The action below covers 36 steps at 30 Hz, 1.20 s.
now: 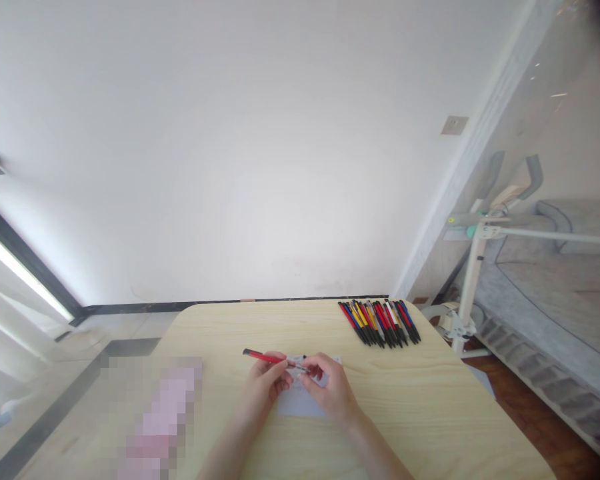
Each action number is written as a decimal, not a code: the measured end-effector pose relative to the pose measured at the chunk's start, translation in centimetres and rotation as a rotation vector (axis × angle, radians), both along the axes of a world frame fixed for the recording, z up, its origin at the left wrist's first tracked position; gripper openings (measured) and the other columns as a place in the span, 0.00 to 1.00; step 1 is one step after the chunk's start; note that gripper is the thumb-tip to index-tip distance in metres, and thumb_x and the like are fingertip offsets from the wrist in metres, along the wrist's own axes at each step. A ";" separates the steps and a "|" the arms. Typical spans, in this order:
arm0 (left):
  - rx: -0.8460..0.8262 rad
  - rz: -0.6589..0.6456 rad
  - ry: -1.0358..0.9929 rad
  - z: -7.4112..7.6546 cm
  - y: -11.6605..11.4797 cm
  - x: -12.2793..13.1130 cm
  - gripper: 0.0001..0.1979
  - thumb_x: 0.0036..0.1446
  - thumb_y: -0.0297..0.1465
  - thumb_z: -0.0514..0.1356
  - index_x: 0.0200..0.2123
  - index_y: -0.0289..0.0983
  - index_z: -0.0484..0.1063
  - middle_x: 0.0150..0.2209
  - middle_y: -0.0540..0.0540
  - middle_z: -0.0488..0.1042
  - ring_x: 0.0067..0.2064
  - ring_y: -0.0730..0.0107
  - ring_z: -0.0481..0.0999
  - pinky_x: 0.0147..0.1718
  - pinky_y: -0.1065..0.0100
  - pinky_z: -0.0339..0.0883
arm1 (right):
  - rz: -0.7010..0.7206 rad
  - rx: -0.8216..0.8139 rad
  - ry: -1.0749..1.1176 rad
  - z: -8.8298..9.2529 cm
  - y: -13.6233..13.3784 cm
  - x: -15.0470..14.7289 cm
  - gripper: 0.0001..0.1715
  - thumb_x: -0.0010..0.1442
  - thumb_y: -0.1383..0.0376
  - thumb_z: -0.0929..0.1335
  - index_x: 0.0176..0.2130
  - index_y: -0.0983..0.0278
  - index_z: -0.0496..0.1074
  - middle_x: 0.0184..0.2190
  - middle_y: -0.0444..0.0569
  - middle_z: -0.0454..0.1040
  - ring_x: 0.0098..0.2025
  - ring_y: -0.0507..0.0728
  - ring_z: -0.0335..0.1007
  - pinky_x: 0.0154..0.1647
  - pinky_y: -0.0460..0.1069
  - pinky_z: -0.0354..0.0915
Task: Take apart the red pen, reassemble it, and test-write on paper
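Note:
My left hand [269,379] is closed around a red pen [263,357] with a black top end, which points up to the left. The fingers of my right hand [327,385] pinch the pen's other end, where a thin silvery part shows between the two hands. A small dark bit shows by the right fingertips; I cannot make out what it is. Beneath both hands lies a white sheet of paper [300,404] with faint marks on it, partly covered by the fingers.
Several pens [380,324] in red, blue, yellow, white and grey lie side by side at the far right of the pale wooden table [430,413]. Behind the table is a white wall [260,147]. An exercise machine [473,280] and a grey sofa [545,287] stand to the right.

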<state>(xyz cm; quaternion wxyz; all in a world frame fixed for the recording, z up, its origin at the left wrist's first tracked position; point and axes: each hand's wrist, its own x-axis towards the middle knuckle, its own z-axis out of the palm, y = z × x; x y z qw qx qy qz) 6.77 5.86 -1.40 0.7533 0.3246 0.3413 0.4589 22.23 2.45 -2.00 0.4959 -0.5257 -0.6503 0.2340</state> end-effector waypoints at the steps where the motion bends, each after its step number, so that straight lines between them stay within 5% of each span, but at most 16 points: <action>1: -0.002 0.000 -0.003 0.0 0.0 0.0 0.11 0.46 0.30 0.64 0.32 0.35 0.66 0.25 0.49 0.73 0.23 0.76 0.70 0.24 0.73 0.62 | 0.002 -0.002 0.008 -0.1 0.0 0.0 0.07 0.49 0.67 0.68 0.33 0.64 0.71 0.26 0.45 0.70 0.27 0.52 0.64 0.28 0.45 0.61; 36: -0.010 0.062 0.015 -0.6 0.4 -0.1 0.12 0.45 0.29 0.65 0.32 0.34 0.66 0.29 0.45 0.75 0.24 0.75 0.72 0.24 0.73 0.66 | -0.016 -0.024 0.062 -0.5 0.2 0.0 0.04 0.51 0.70 0.65 0.30 0.64 0.70 0.24 0.44 0.70 0.25 0.51 0.63 0.25 0.44 0.60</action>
